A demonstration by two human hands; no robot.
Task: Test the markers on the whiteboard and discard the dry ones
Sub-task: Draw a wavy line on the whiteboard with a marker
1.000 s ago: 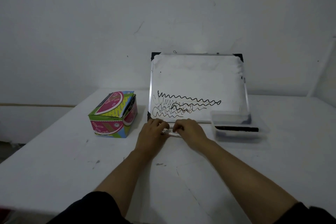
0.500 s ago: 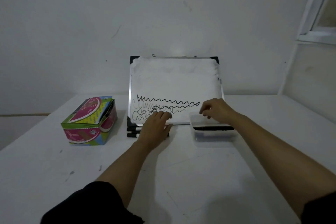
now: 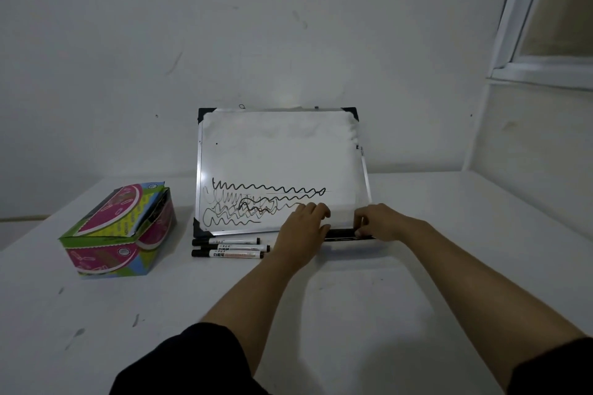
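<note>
Reaching into a clear tray (image 3: pixel 380 244) at centre right, the right hand (image 3: pixel 378 223) curls its fingers on a black marker (image 3: pixel 341 233); the left hand (image 3: pixel 305 228) rests loosely beside it. Several squiggles already cross the whiteboard (image 3: pixel 279 154), while three markers (image 3: pixel 229 247) lie on the worktop (image 3: pixel 353 298) below it, status unclear.

- White table (image 3: pixel 321 314), scuffed w/ dark marks.
- Whiteboard (image 3: pixel 279 154) stood on it, leaning vs. wall.
- 3 markers (image 3: pixel 229 247) lay side by side just in front of board's left corner.
- Colourful box (image 3: pixel 118 231) sat left of board.
- Clear tray (image 3: pixel 349 242) near board's right end, mostly hidden.
</note>
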